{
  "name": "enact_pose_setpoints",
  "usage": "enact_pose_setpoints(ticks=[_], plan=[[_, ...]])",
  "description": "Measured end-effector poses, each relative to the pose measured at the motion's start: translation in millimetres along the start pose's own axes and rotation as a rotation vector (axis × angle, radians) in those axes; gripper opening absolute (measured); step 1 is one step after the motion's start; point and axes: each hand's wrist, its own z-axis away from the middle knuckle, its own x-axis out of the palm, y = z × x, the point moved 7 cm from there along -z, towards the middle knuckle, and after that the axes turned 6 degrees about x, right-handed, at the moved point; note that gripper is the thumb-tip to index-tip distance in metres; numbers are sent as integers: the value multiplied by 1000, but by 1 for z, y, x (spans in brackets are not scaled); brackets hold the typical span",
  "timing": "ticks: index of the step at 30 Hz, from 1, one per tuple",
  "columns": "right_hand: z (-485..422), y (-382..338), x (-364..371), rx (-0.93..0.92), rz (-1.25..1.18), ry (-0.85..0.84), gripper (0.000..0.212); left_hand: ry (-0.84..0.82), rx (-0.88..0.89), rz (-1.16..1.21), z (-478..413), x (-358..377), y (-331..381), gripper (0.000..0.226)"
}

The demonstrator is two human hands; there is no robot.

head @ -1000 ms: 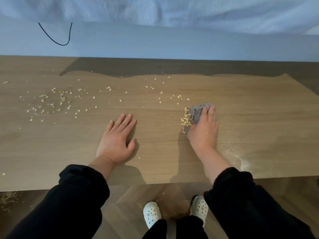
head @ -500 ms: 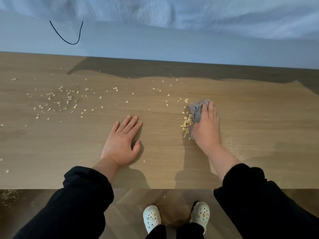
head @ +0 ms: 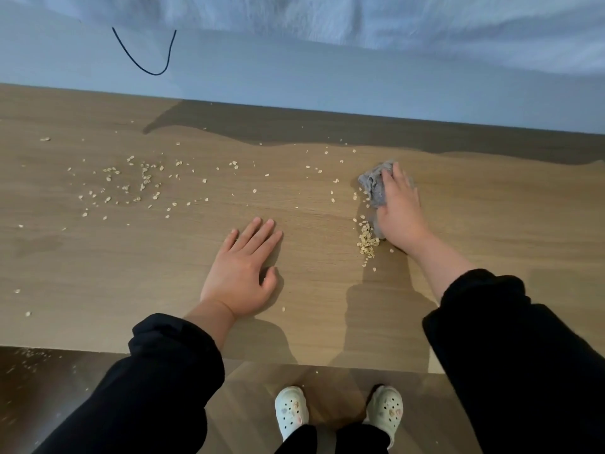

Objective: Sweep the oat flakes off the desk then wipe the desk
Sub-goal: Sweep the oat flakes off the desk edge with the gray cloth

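Clearly, the fingers (head: 396,178) of our right hand (head: 397,208) lie stretched and close together over a crumpled grey cloth (head: 371,186), pressing it flat onto the counter (head: 491,224). The thumb is hidden, so we cannot tell whether it hooks the cloth. Part of the cloth bunches out past the fingertips on the left side.

Just beside the heel of this hand, touching the cloth's near edge, sits a small heap of oat flakes (head: 367,242), with a few strays trailing toward us.

Our left hand (head: 242,273) rests palm down on the wood, well apart from the cloth. Its fingers (head: 258,234) are straight and slightly spread, the thumb angled out, holding nothing.

More flakes lie scattered across the left half of the counter, thickest in a loose patch far to the left, and thinly along the far side.

Black sleeves (head: 170,371) cover both forearms. Below the counter's near edge we see a wooden floor (head: 262,381), some flakes on it at the left, and a pair of pale shoes (head: 291,414). Beyond the counter a dark cord (head: 144,65) loops under a white sheet (head: 360,18).
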Motion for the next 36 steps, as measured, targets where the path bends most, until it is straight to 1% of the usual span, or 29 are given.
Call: enact_pose_setpoints(ticks=[2, 4, 7, 9, 10, 12, 14, 17, 19, 22, 24, 26, 29, 32, 33, 34, 36], plan=[[4, 17, -9, -20, -44, -45, 78, -2, 1, 0, 0, 1, 0, 65], [10, 49, -21, 12, -53, -15, 74, -3, -1, -1, 1, 2, -1, 65], [31, 89, -31, 162, -116, 126, 66, -12, -2, -10, 0, 3, -2, 66], [51, 90, -24, 249, -101, 233, 67, -13, -3, -15, 0, 3, -2, 66], [60, 80, -17, 257, -79, 255, 69, -11, -3, -14, 0, 3, -2, 66], [74, 47, 1, 199, -51, 215, 73, -8, -4, -12, 0, 2, -2, 66], [84, 15, 18, 98, -20, 131, 77, -11, -9, -8, -1, 2, -2, 66], [89, 5, 20, -1, 8, 26, 79, -17, -14, -8, -1, 2, -3, 66], [90, 33, 9, 58, -17, 37, 77, -27, -13, -18, -1, 3, -3, 67], [108, 86, -9, 305, -106, 200, 70, -38, -14, -30, -1, 4, -4, 68], [125, 87, -3, 413, -77, 303, 70, -36, -14, -37, -2, 5, -4, 68], [137, 65, 13, 413, -31, 312, 72, -48, -18, -47, -1, 6, -4, 69], [145, 34, 33, 291, -5, 225, 72, -36, -5, -71, 0, 1, -1, 67], [149, 46, 27, 165, 103, 123, 72, 22, 33, -117, 7, -8, 9, 59], [153, 59, 20, 174, 125, 126, 72, 37, 29, -110, 13, -11, 11, 58], [159, 76, 12, 226, 123, 157, 72, 44, 17, -91, 21, -11, 13, 58], [179, 105, 0, 403, 52, 239, 70, 35, -12, -60, 43, -8, 15, 59]])
